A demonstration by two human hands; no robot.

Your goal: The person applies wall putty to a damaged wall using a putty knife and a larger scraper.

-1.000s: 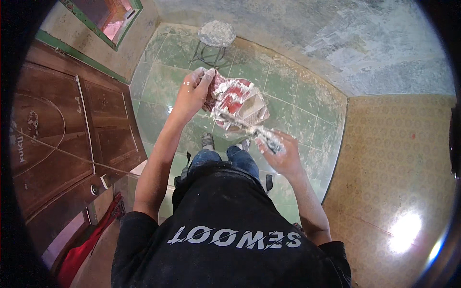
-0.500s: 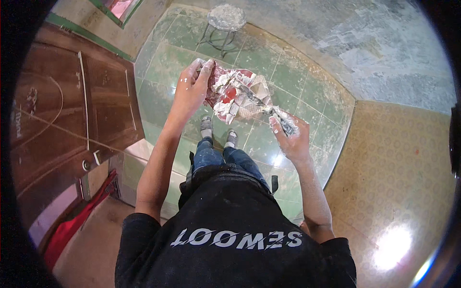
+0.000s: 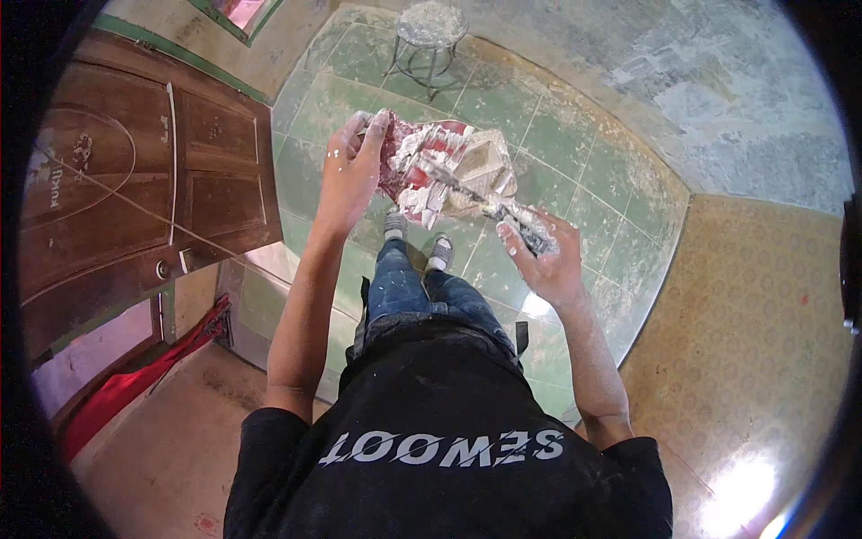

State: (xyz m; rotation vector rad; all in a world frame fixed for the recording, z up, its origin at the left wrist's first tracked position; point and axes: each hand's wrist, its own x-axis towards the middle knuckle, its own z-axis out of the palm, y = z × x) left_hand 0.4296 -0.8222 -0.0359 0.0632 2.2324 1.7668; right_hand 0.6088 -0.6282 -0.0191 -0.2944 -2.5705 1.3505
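Red plaster hawk loaded with white plaster, held up at chest height between both hands. Left hand clamped on its left edge; right hand closed on trowel, blade lying across the pile. Judging: mixing stage, nothing applied yet. Stool well beyond the hands, wooden door to the left.

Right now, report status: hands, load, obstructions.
Left hand grips red plaster-caked board. Right hand holds trowel across it. Stool beyond, apart.
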